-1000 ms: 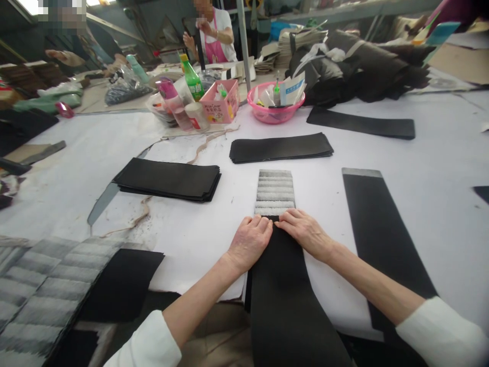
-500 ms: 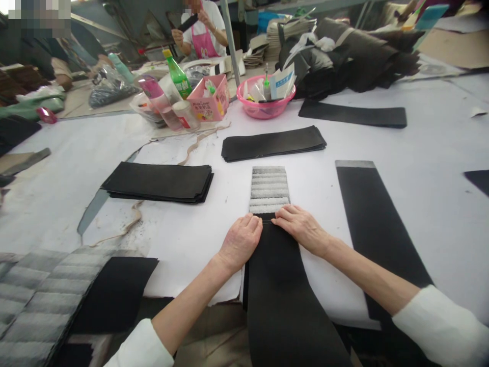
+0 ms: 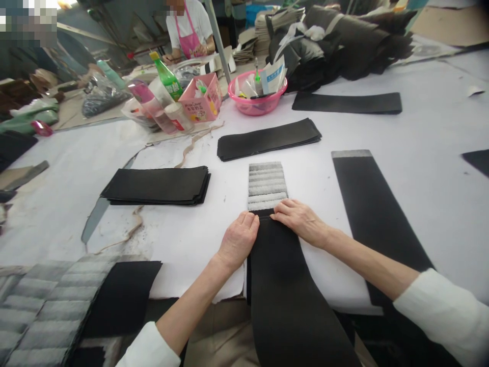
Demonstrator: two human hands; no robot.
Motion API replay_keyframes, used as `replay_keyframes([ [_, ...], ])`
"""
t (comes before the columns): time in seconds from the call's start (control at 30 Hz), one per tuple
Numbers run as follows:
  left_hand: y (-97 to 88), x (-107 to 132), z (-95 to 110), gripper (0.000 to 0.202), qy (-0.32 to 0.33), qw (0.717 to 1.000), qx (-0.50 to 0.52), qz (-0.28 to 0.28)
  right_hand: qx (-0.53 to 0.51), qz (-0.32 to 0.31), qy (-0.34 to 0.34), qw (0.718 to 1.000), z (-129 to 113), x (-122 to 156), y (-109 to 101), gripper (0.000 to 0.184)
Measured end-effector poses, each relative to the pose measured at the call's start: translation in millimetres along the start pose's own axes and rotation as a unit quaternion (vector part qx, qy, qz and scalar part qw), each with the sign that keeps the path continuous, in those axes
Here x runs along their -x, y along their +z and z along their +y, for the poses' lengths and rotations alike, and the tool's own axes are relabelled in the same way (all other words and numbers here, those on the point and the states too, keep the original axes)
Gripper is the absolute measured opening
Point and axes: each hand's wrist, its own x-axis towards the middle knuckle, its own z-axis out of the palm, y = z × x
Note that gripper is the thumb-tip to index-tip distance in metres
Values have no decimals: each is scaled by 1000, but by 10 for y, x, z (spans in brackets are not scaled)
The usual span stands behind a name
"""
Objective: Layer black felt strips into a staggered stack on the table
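A long black strip of leather-like material [image 3: 286, 285] runs from the table down over its front edge toward my lap. My left hand [image 3: 240, 237] is closed on the left corner of its top end. At the right corner, my right hand [image 3: 300, 219] pinches the same end with bent fingers. Between the hands the strip's edge lies just below a black band. Beyond it, a stack of strips with grey-striped ends [image 3: 266, 183] lies flat, fanned in narrow steps. What is under my fingertips is hidden.
Black strip stacks lie at the left [image 3: 156, 184], centre [image 3: 269, 138] and back [image 3: 347, 103]. Another long black strip [image 3: 382, 214] lies right. Grey-edged strips [image 3: 49, 306] fill the lower left. A pink basin [image 3: 257, 104], pink box [image 3: 202, 99] and bottles stand behind. A person [image 3: 189, 30] sits opposite.
Both my hands stay on the strip's end, with hardly any shift. The view has tilted slightly. The person opposite has lowered their hands from a raised dark piece.
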Motion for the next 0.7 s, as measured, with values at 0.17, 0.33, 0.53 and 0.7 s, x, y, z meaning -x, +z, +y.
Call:
replay_keyframes([
  [0.17, 1, 16, -7, 21, -10, 1000, 0, -6, 10, -3, -8, 1000, 12, -5, -15, 19],
  [0.33, 1, 12, 2, 19, -12, 1000, -1, -3, 22, 1, -12, 1000, 21, -8, -32, 21],
  [0.53, 42, 58, 6, 26, 5, 1000, -18, 2, 21, -15, -9, 1000, 53, 39, -58, 18],
  [0.7, 77, 92, -5, 28, 9, 1000, -26, 14, 16, -19, -6, 1000, 66, 68, -70, 18],
])
